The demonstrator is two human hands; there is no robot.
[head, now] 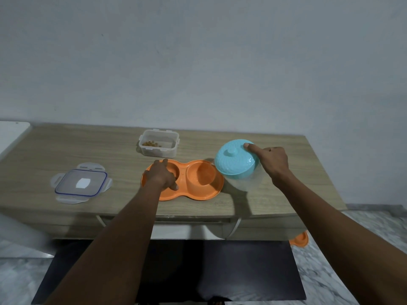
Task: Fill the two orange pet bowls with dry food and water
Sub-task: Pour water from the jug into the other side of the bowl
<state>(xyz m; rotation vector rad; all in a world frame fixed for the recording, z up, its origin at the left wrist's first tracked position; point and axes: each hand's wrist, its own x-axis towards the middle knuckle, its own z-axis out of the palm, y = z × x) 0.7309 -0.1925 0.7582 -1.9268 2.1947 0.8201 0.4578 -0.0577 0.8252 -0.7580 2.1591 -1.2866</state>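
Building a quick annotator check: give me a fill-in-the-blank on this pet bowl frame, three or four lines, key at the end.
1. The right hand tilts a clear jug with a ____ lid toward the double orange bowl.
2. The left hand rests on the ____ cup of that bowl.
3. The open food container stands ____ the bowl, nearer the wall.
4. The detached container lid lies flat on the table, to the ____ of the bowl.

Missing words: blue; left; behind; left
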